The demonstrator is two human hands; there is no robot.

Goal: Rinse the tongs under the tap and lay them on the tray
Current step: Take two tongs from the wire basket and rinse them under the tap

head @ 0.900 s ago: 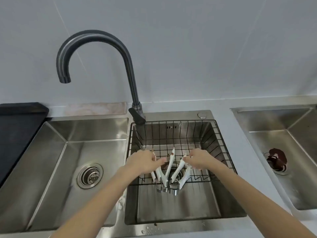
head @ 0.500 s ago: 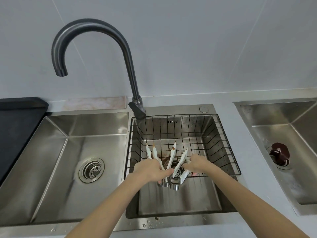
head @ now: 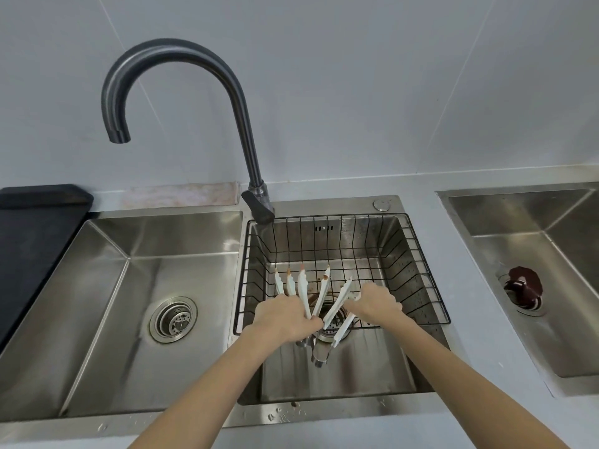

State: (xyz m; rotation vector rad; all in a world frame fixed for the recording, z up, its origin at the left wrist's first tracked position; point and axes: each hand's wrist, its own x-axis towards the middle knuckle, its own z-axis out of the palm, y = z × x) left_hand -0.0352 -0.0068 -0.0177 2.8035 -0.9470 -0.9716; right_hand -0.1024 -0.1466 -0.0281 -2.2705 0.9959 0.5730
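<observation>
You have several pairs of white tongs [head: 319, 294] bunched over the wire basket [head: 418, 251] in the middle sink [head: 340, 380]. Your left hand [head: 285, 315] is closed around most of them near their metal hinge ends, tips fanned up and away from you. Your right hand [head: 377, 303] is closed on the pair at the right of the fan. Some tips look stained brown, so they need a proper rinse.

The tap [head: 175, 79] is not running, as far as can be seen, and its spout hangs over the left sink [head: 129, 303], well apart from the tongs. The step in hand, I judge, is getting tongs and water together: either carry the bundle left under the spout, or swing the spout over the basket. Free one hand for the lever [head: 259, 209] at the tap's base, which means gathering all the pairs firmly into the other hand first; they are smooth, splayed and likely to slip. Hold them tips down under the water so the dirt runs off the ends.

The basket's wires can catch tips as you lift, so raise the bundle straight up. A cloth [head: 181, 196] lies on the surface behind the left sink, and the dark tray [head: 35, 241] sits at far left, beyond that sink. A third sink [head: 531, 286] on the right holds a dark brown stopper [head: 523, 283] and is out of your way.
</observation>
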